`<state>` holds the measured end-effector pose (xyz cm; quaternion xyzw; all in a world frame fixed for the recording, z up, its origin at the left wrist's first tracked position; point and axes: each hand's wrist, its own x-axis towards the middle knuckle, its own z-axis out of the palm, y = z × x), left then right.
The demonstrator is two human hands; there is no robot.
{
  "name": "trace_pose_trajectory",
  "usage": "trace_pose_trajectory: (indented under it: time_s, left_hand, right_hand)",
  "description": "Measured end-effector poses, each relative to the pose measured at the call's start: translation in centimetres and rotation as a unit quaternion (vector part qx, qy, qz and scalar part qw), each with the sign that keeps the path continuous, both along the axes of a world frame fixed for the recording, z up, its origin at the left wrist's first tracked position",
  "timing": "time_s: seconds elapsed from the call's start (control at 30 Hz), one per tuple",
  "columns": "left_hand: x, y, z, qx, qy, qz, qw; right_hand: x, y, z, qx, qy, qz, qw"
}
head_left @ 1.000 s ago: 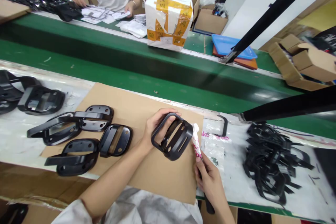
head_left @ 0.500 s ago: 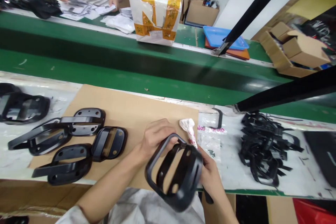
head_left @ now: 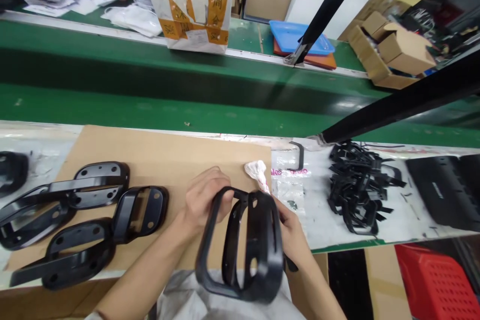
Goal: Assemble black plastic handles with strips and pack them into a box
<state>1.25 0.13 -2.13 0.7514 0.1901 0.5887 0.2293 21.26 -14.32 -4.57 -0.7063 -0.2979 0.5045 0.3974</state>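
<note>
My left hand [head_left: 207, 196] is closed on the upper rim of a black plastic bracket [head_left: 262, 247], a rounded loop over a slotted base with holes. The bracket is tilted up in front of my body. Behind its right side, my right hand [head_left: 291, 230] is wrapped around a tool with a white cloth-wrapped head [head_left: 256, 170]; a dark handle end shows below the hand. Part of the right fingers is hidden by the bracket. Several similar brackets [head_left: 140, 212] lie left of my left arm on a cardboard sheet [head_left: 180, 152].
A heap of thin black strips [head_left: 360, 187] lies at the right, near a dark flat panel [head_left: 437, 192]. One black strip [head_left: 300, 155] rests on the plastic sheeting. Beyond the green bench stand a taped white box [head_left: 191, 35], a blue tray [head_left: 300, 40] and a person handling papers.
The view has shifted to the right. The bracket has turned slightly and stands more upright in my left hand. Both hands keep their holds.
</note>
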Motion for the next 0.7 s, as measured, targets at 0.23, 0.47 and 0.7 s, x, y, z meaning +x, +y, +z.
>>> trace_pose_trajectory:
  time_s: [0.23, 0.47, 0.7]
  left_hand:
    - [0.3, 0.2, -1.5, -0.046, -0.059, 0.0, 0.997]
    - [0.4, -0.2, -1.7, -0.133, -0.041, 0.036, 0.99]
    - [0.6, 0.2, -1.3, -0.205, 0.021, 0.088, 0.974]
  right_hand:
    - [0.2, -0.7, -1.3, -0.018, 0.073, 0.015, 0.997]
    - [0.0, -0.7, -1.2, -0.01, 0.062, 0.02, 0.998]
    - [0.1, -0.8, -1.7, -0.006, 0.066, 0.016, 0.998]
